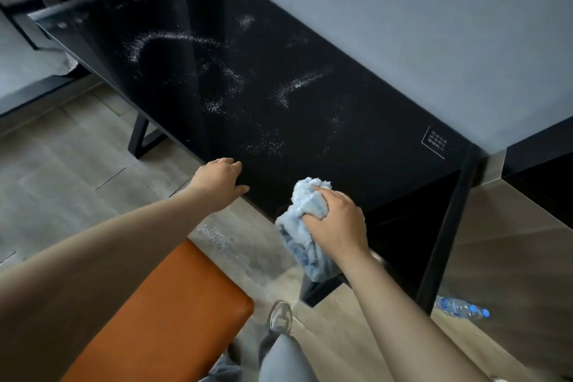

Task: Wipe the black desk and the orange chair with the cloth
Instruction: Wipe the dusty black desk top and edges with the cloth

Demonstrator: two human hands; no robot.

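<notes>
At the near edge of the glossy black desk top (310, 121): one fluffy pale-blue cloth (305, 195), bunched, with its upper wad on the desk surface and its loose tail hanging below the edge. Your right hand (338, 220) grips it, fingers curled round the wad.

Handling, as judged: soft, light and limp. It will flop and trail unless you fold it into the palm. Hold it at the wad's middle and press flat.

Left hand (220, 180): rests palm down on the same near edge, holding nothing, fingers relaxed.

Desk surface: hard and smooth, streaked with white powdery residue (173, 37) from the middle to the far left corner. The powder likely scatters, so gather it inward.

Orange padded chair seat (173, 304): near left, below the desk edge, not yet wiped.
</notes>
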